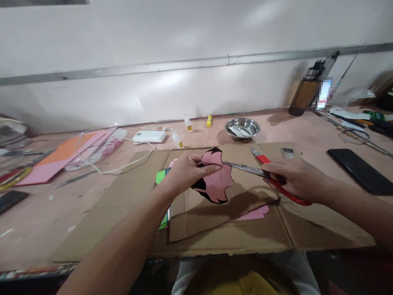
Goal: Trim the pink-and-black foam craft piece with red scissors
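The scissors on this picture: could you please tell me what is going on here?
A person holds up paper and scissors at a table. The left hand pinches a pink and black paper piece above cardboard. The right hand holds red-handled scissors, tips pointed at the paper's wavy edge; I cannot tell whether they touch.

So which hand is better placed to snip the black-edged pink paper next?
Probably the right hand: it holds the scissors, tips by the black-edged pink paper. The left hand pinches that paper.
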### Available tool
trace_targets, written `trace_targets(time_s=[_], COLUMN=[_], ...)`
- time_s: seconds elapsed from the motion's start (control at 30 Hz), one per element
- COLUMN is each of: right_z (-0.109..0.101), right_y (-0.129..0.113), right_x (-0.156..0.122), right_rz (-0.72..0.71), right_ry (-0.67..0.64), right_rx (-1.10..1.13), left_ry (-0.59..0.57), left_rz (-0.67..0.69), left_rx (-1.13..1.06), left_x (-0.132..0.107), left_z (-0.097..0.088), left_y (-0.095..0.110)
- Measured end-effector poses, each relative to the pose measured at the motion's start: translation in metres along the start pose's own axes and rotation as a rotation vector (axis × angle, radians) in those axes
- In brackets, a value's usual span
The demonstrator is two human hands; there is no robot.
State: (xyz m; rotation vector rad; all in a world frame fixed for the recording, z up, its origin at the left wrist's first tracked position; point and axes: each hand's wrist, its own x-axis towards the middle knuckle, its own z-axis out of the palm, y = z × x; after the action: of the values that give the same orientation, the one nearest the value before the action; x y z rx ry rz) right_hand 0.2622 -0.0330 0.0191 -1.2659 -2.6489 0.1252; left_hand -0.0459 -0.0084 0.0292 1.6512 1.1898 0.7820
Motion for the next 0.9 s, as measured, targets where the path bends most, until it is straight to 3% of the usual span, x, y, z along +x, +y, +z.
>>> trace_targets(time_s=[0.17,0.33,0.47,0.67,0.8,0.9], right_z=[0.004,0.014,0.021,0.022,0.02,0.017], right_y=[-0.016,-0.044,-0.062,-0.065,-0.06,-0.05], right_x=[0.01,0.031,0.047,0.053,0.05,0.045], right_rz=[0.197,0.178,0.111,0.028,0.033,0.034], right_ry=[0.282,0.341,0.343,0.475,0.439,0.381], right_rx=[0.286,0.789,1.018,0.877,0.829,0.64], left_ry=[0.097,0.167,0.183,0.05,0.087,0.119], left_rz=[-0.097,-0.185,-0.185,-0.157,-0.16,-0.174], left_rx=[-0.325,-0.638,-0.708,-0.574,-0.447,-0.401], left_x=[0.002,0.004,0.003,0.002,0.001,0.002], left_z=[0.011,0.026,0.032,0.031,0.027,0.018], left_y=[0.0,-0.002,-0.001,-0.004,-0.005,-0.005])
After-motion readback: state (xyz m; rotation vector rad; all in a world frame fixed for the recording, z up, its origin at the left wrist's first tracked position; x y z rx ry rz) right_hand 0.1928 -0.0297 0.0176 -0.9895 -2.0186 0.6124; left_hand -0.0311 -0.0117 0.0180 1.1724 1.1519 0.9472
